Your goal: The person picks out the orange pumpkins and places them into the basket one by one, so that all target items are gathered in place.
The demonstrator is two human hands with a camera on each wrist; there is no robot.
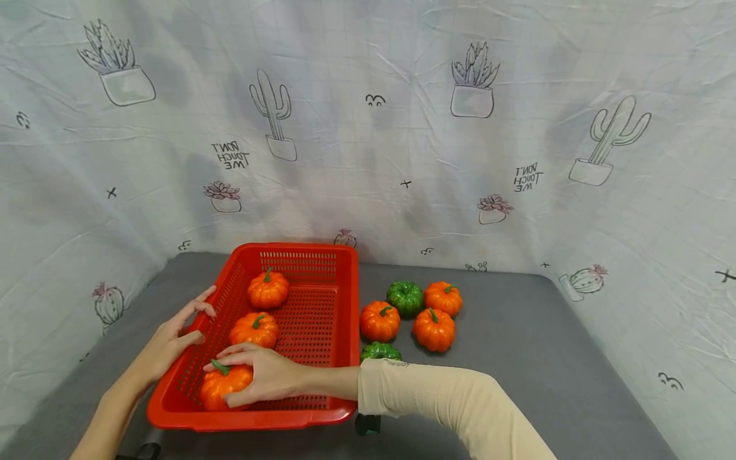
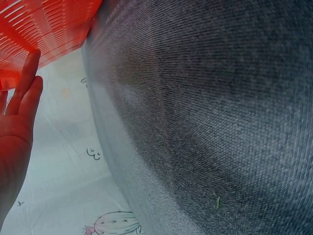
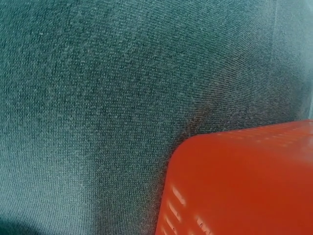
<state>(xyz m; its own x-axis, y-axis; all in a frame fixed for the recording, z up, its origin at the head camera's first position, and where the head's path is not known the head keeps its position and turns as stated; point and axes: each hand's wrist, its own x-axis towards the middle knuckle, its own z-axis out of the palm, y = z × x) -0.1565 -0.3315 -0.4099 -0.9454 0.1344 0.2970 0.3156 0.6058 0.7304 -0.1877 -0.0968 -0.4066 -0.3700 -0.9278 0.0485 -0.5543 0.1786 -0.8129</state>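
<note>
Orange pumpkin (image 1: pixel 218 388) in right-hand fingers (image 1: pixel 240 355)

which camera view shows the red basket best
The head view: it shows the red basket nearly whole, three orange pumpkins inside. The left wrist view shows only some slotted wall; the right wrist view, one corner.

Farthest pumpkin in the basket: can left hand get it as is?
Likely yes. The left hand is at the left side of the basket rim; the farthest pumpkin sits inside, uncovered, so only the rim needs clearing.

The person wears a cream right sleeve (image 1: pixel 439 391).
</note>
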